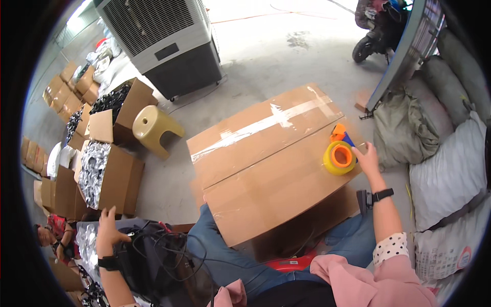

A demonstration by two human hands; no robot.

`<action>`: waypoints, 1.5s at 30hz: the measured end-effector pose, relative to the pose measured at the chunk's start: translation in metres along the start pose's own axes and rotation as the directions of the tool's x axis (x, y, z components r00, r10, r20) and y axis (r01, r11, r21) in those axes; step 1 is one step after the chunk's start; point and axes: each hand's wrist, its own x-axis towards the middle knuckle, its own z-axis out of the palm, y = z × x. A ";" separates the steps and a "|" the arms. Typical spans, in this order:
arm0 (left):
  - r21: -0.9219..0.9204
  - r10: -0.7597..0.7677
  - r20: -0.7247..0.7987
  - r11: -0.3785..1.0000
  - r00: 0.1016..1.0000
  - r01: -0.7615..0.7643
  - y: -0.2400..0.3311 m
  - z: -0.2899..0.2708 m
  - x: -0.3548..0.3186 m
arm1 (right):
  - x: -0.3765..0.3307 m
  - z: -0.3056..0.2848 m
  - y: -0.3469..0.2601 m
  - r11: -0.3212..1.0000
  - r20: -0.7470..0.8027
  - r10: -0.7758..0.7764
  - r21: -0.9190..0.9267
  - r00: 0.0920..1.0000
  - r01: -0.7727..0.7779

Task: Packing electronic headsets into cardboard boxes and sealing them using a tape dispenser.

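On the cardboard box [250, 194] before me lies a tape dispenser [338, 148] with an orange head, a blue handle and a yellow roll of tape on an orange hub. My right hand [367, 159] is at its blue handle, near the box's right edge, fingers curled about it, partly hidden. Out to the left, my left hand [108, 229] is held with fingers apart and nothing in them. It is beside a dark bag [158, 250] with black cables on it. Strips of clear tape run across the box's far flap; the near side below the flap gapes dark.
A beige stool [156, 128] stands beyond the box to the left, near open cartons [120, 179] of silvery and black pieces. An air cooler [163, 46] is at the back. Stuffed sacks [447, 174] line the right. A person [56, 235] sits at far left.
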 end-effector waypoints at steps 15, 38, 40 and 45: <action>-0.950 0.795 0.281 0.151 0.538 0.273 0.415 0.007 0.041 | -0.076 -0.024 -0.131 0.978 0.332 -0.173 0.169 0.927 0.122; -0.961 0.699 -0.110 0.108 0.707 -0.256 0.432 0.002 0.142 | -0.117 0.011 -0.252 0.880 0.289 -0.452 -0.015 0.844 0.476; -0.974 0.741 -0.119 0.042 0.661 -0.221 0.439 0.006 0.182 | -0.114 0.015 -0.258 0.880 0.298 -0.450 -0.013 0.842 0.474; -0.917 0.617 -0.218 0.136 0.756 -0.376 0.437 -0.014 0.298 | -0.113 0.010 -0.263 0.879 0.348 -0.394 -0.127 0.851 0.459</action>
